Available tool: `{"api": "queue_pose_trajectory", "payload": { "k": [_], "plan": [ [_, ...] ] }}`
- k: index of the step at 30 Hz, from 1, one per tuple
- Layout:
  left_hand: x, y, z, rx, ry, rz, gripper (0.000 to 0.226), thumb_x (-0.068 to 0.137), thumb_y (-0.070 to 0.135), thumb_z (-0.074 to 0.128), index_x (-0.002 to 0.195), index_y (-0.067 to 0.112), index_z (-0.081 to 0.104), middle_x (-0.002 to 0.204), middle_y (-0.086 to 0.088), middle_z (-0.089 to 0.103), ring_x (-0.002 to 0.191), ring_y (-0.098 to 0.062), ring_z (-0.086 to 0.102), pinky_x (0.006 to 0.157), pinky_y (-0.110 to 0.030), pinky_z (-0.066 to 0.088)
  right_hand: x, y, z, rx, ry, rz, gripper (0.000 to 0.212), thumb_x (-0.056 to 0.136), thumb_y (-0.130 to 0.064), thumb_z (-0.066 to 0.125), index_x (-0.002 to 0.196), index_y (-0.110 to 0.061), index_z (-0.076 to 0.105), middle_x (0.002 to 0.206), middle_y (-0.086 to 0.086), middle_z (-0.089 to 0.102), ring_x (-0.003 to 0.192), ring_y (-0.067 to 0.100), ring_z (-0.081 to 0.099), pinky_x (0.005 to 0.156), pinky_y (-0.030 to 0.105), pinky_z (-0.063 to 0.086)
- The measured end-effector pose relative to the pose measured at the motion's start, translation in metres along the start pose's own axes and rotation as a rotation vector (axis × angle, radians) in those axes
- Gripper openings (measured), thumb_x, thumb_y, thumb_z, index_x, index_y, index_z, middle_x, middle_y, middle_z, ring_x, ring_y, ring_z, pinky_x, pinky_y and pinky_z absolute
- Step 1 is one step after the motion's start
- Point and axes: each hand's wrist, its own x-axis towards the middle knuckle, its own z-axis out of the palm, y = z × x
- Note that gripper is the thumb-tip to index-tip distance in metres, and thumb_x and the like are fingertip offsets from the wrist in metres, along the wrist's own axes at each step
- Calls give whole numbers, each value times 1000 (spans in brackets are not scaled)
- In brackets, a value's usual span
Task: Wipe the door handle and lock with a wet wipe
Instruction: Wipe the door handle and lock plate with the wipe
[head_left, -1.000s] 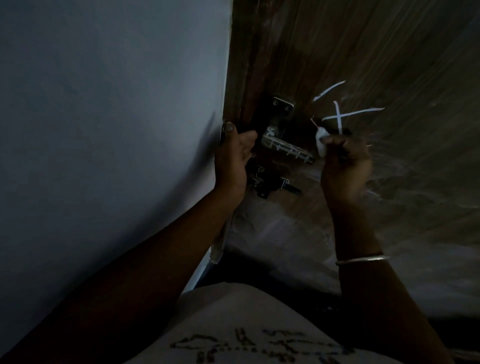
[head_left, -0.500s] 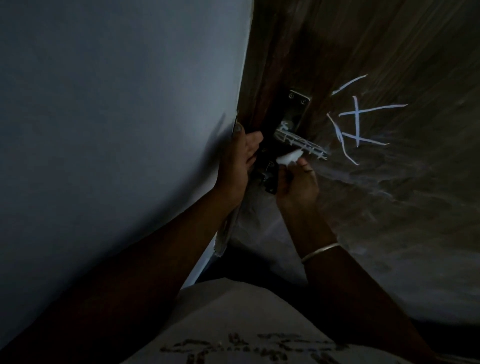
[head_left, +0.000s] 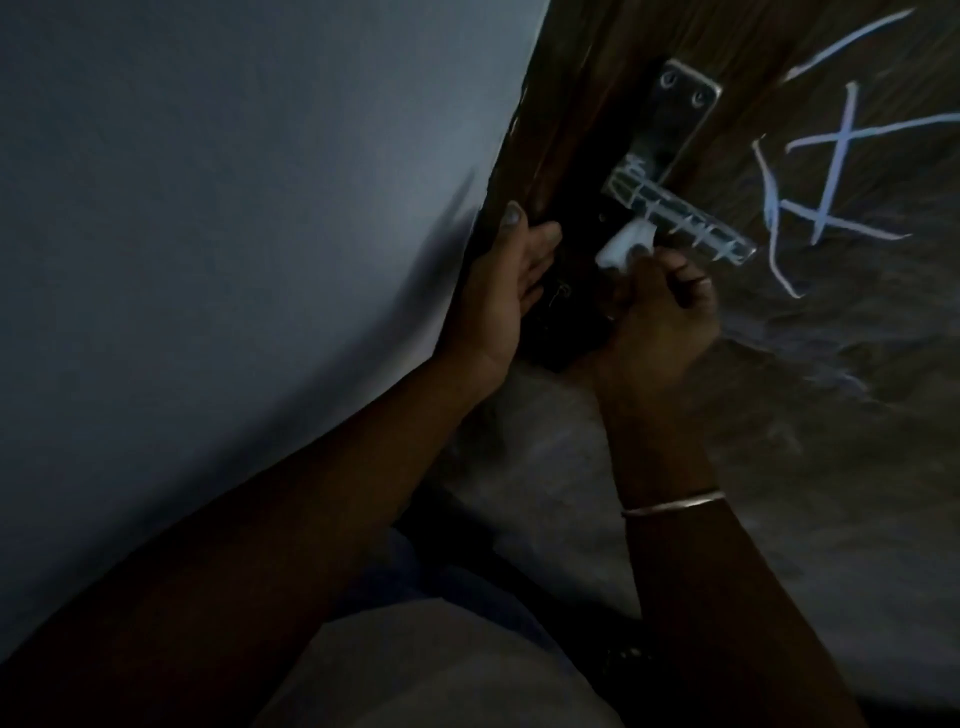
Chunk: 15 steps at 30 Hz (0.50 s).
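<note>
The right hand (head_left: 662, 312) has come in from the far right of the door; its fingers pinch the wet wipe (head_left: 623, 247) against the handle (head_left: 680, 215) underside, so wiping has begun; the left hand (head_left: 506, 291) still clasps the door edge (head_left: 540, 171), steadying it.

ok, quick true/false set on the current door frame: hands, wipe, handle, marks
1. The right hand holds the white wipe. True.
2. The wipe sits at the far tip of the lever handle. False: it is under the handle, near its pivot end.
3. The left hand has a grip on the door edge. True.
4. The left wrist wears a bangle. False: the bangle is on the right wrist.
5. White chalk-like marks lie on the door to the right of the handle. True.
</note>
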Motion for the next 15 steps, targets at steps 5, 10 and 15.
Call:
{"api": "queue_pose_trajectory", "payload": {
  "k": [5,10,15],
  "plan": [
    [6,-19,-1,-56,-46,80,61,96,46,9,135,11,41,145,-6,42,132,-17,40,109,-32,30,18,27,-15,-442,-77,-699,10,82,-3,61,83,-13,64,88,22,64,86,26,63,80,37,55],
    [9,-31,-4,-92,-80,100,58,97,43,10,137,12,38,146,-5,40,133,-16,38,110,-33,28,42,45,-12,-835,-93,-1277,28,78,9,58,105,3,68,102,26,63,102,21,48,91,22,41],
    [10,-32,-6,-91,-76,111,57,96,43,12,137,13,38,146,-4,40,132,-15,39,109,-32,29,55,47,1,-1002,-36,-1565,24,76,1,73,99,2,69,108,17,62,98,27,43,87,31,41]
  ]
}}
